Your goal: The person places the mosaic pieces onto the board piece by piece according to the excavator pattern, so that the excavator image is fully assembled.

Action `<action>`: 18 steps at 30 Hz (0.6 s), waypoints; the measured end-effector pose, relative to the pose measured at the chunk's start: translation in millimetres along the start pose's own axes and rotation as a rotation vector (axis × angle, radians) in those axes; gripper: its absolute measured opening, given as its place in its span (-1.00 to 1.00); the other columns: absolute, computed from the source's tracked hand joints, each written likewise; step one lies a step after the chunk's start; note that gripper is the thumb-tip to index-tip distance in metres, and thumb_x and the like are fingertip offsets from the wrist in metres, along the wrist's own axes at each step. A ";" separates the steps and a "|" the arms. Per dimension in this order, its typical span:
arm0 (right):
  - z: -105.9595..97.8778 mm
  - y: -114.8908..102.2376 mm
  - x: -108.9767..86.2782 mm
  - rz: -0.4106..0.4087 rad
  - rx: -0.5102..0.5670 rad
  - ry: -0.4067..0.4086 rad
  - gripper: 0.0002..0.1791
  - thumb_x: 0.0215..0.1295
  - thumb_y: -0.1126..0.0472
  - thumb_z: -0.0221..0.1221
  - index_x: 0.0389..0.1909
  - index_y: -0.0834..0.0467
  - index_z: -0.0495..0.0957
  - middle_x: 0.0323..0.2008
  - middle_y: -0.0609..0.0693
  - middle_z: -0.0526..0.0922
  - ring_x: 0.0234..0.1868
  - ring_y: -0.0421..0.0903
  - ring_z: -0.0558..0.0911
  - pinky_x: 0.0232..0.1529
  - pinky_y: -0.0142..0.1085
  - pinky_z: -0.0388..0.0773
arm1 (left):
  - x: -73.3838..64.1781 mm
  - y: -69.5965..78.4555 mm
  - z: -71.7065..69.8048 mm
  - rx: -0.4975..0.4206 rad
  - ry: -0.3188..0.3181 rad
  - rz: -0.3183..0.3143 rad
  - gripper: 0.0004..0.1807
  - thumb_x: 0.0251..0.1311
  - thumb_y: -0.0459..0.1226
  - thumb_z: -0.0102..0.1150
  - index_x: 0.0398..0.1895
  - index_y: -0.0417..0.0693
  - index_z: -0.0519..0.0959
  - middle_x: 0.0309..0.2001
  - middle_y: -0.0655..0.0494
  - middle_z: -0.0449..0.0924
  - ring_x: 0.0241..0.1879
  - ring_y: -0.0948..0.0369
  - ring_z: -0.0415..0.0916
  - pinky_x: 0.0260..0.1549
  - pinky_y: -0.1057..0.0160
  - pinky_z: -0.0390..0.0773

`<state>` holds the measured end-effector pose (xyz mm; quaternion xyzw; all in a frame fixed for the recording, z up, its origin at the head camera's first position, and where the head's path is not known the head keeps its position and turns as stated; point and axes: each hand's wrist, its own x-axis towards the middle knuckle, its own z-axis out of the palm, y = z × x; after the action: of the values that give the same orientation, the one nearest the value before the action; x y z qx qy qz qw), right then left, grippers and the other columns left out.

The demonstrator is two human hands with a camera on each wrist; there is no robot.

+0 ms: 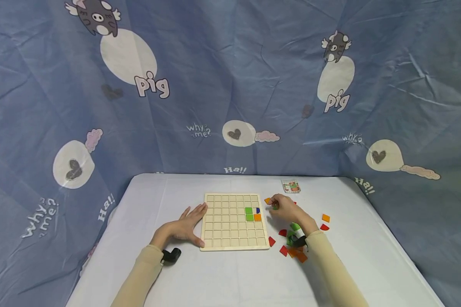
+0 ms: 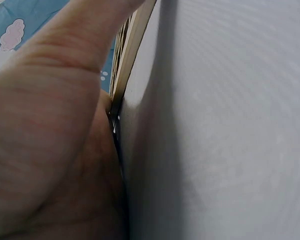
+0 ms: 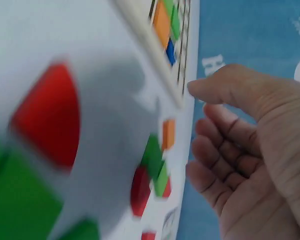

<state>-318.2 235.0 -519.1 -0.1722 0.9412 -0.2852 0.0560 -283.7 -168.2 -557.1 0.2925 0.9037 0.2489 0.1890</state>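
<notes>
A pale wooden grid board [image 1: 234, 248] lies on the white table. Several small tiles sit in its cells near the right side: green squares [image 1: 249, 217], an orange square [image 1: 258, 217] and a blue piece [image 1: 258, 210]. My left hand [image 1: 184, 228], fingers spread, rests along the board's left edge; the left wrist view shows mostly the palm [image 2: 40, 130]. Just off the right edge my right hand [image 1: 287, 209] hovers with loosely bent fingers. In the right wrist view nothing shows between thumb and fingers; an orange tile [image 3: 168, 133] and green pieces [image 3: 152, 157] lie near them.
Loose red, green and orange pieces [image 1: 284, 250] are scattered under and beside my right forearm. Farther right lie an orange square [image 1: 325, 218] and a red piece [image 1: 324, 227]. A printed card [image 1: 290, 186] lies at the back. A blue patterned cloth [image 1: 199, 85] hangs behind the table.
</notes>
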 end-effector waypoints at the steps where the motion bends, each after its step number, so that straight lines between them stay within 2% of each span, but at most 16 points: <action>1: -1.3 5.9 0.0 0.017 -0.011 -0.003 -0.73 0.10 0.27 0.34 -0.18 0.21 0.53 -0.30 -0.01 0.57 -0.32 -0.14 0.48 -0.30 -0.29 0.49 | 0.1 -0.3 -0.1 0.000 0.000 -0.001 0.50 -0.29 0.24 0.48 0.53 -0.18 -0.30 0.57 -0.05 -0.44 0.55 0.00 -0.47 0.45 -0.17 -0.52; 8: -2.8 29.7 -1.7 0.081 -0.046 -0.010 -0.67 0.08 0.24 0.37 -0.14 0.25 0.55 -0.29 0.01 0.58 -0.31 -0.14 0.52 -0.23 -0.26 0.56 | 0.8 -0.7 0.0 -0.001 -0.005 0.008 0.49 -0.28 0.23 0.48 0.53 -0.19 -0.30 0.57 -0.06 -0.45 0.55 -0.02 -0.48 0.44 -0.18 -0.53; 18: 2.1 38.5 4.6 0.134 -0.044 0.013 -0.77 0.09 0.22 0.35 -0.24 0.19 0.60 -0.35 -0.02 0.61 -0.34 -0.15 0.54 -0.27 -0.27 0.57 | 0.8 -1.6 0.1 0.000 -0.001 0.010 0.49 -0.27 0.23 0.48 0.53 -0.18 -0.31 0.57 -0.05 -0.46 0.55 -0.01 -0.48 0.44 -0.18 -0.53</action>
<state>-333.3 262.3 -542.2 -0.1080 0.9570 -0.2614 0.0650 -284.9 -168.8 -558.2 0.2971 0.9022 0.2498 0.1881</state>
